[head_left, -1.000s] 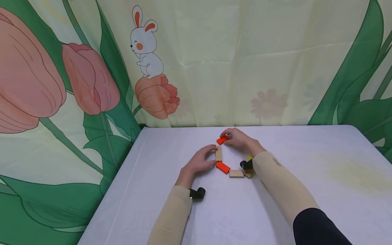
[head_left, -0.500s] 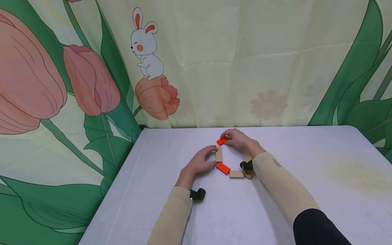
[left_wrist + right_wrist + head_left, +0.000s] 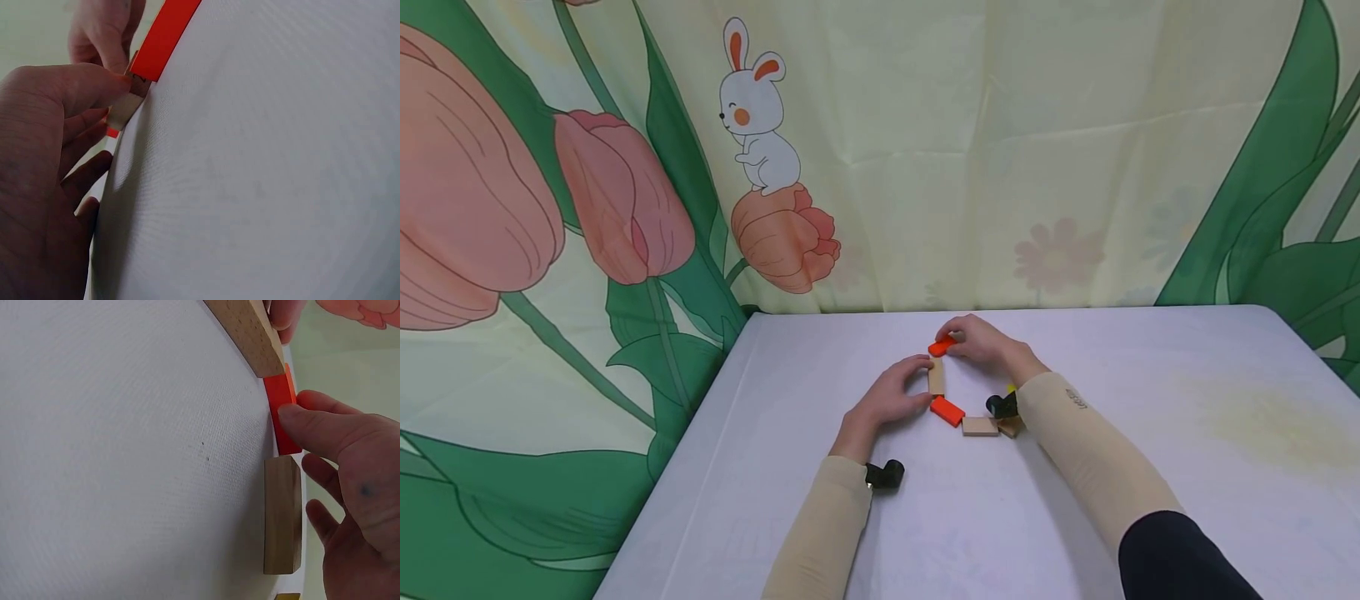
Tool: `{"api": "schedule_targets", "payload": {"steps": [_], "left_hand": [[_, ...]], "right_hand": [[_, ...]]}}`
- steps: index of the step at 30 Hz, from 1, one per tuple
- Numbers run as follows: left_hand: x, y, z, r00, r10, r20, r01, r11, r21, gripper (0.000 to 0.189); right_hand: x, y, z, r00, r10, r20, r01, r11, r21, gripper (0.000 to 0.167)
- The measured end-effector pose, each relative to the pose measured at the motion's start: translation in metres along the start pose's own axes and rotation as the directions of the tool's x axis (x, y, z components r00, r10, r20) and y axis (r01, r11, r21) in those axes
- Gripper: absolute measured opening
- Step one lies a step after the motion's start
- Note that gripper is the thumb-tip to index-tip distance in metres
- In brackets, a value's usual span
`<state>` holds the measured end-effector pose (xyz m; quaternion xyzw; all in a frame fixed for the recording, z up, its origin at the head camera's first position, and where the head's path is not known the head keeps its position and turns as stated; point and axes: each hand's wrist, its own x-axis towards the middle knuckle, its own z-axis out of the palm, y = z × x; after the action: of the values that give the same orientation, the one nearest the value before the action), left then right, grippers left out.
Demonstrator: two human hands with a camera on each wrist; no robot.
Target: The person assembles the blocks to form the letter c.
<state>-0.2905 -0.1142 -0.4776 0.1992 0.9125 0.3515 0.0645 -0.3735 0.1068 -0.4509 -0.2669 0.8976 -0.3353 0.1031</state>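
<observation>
Far red block (image 3: pixel 938 347): sat against the far end of the left wooden block (image 3: pixel 936 377) on the desk (image 3: pixel 760 467), pinched by the right hand (image 3: pixel 982 340), presumably for fine alignment. Held that wooden block between thumb and fingers of the left hand (image 3: pixel 890 395), likely against shifting.

Arms (image 3: pixel 1093 454) extended forward; right hand (image 3: pixel 983 342) farther out, pinching; left hand (image 3: pixel 889 395) nearer, grip spread wider.
</observation>
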Motion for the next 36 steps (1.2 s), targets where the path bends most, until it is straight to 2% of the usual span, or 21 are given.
{"api": "schedule_targets", "payload": {"steps": [8,17,23,31,36], "left_hand": [[-0.001,0.000,0.000,1.000,-0.001,-0.006,0.001,1.000,-0.001,0.050],[-0.001,-0.001,-0.001,0.999,0.036,-0.013,-0.036,0.999,-0.002,0.049],[-0.001,0.000,-0.002,1.000,0.022,-0.006,-0.022,1.000,-0.003,0.049],[0.000,0.000,-0.001,1.000,0.030,-0.005,-0.030,1.000,0.005,0.049],[0.000,0.000,-0.001,1.000,0.030,0.000,-0.030,1.000,0.006,0.049]], "right_hand": [[0.001,-0.001,0.002,1.000,0.020,0.018,-0.020,1.000,0.009,0.029],[0.003,0.001,0.002,1.000,-0.014,0.026,0.014,1.000,0.000,0.029],[0.000,0.002,-0.002,0.999,-0.027,0.025,0.027,1.000,0.004,0.030],[-0.006,0.002,-0.008,0.997,0.071,0.006,-0.071,0.995,0.069,0.033],[-0.006,0.002,-0.008,0.996,0.086,-0.004,-0.086,0.995,0.058,0.032]]}}
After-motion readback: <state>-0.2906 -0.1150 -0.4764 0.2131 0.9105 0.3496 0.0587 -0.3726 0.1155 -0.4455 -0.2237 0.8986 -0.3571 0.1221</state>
